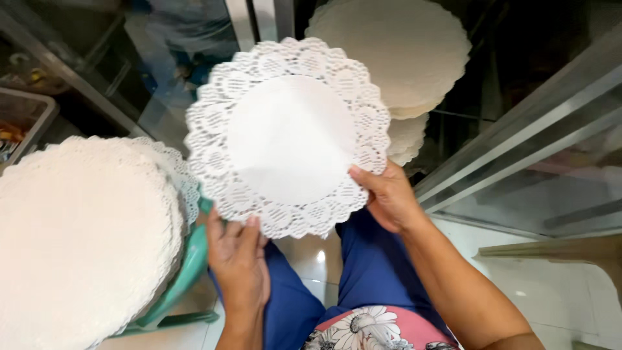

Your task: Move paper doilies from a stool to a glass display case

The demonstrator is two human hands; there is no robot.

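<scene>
Clearly my fingers are pinched on the lace rim: the right hand (389,198) has its thumb laid over the front of the paper doily (288,136) at its lower right edge, the other fingers hidden behind the sheet, and the left hand (238,256) grips the bottom edge with its fingertips curled up onto the cut-out border. Between them the doily is held up, face toward me, above my lap, apart from both piles. I judge it very light and limp, a single thin sheet that would flop or crease if held by one point, and the pierced border looks easy to tear, so two spread holds at the rim, with the pull kept gentle, seem the safe grip; the solid centre is stronger but harder to reach. At my left lies a thick stack of doilies (78,240) on a green stool (184,272). Beyond the held sheet, a second stack (402,45) rests by a metal frame (518,123).
</scene>
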